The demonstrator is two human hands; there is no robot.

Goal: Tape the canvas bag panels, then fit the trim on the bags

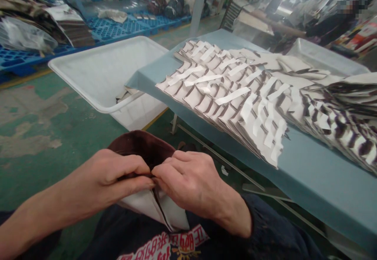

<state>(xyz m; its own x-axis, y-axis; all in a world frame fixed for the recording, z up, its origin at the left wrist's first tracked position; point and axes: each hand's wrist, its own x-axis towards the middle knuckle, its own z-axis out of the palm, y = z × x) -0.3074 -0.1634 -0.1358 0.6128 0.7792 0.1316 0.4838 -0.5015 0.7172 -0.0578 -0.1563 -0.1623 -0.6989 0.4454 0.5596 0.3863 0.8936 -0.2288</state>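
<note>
A curved piece of material with a dark brown face (141, 140) and an off-white side is held up close to my body. My left hand (123, 173) pinches its edge between thumb and fingers. Right beside it, my right hand (188, 181) grips the same edge, so the fingertips of both hands nearly meet. A dark seam or fold line runs down the off-white part below my fingers. What lies under the fingertips is hidden. On the table (309, 165), overlapping off-white pieces (206, 83) with dark edges and white strips lie in rows.
A white plastic bin (97, 105) stands left of the table, with a few pieces inside. Blue pallets (118, 28) with bagged goods and stacks sit at the back left. More layered pieces (338, 130) lie at the table's right. A person (332, 28) is at the far right.
</note>
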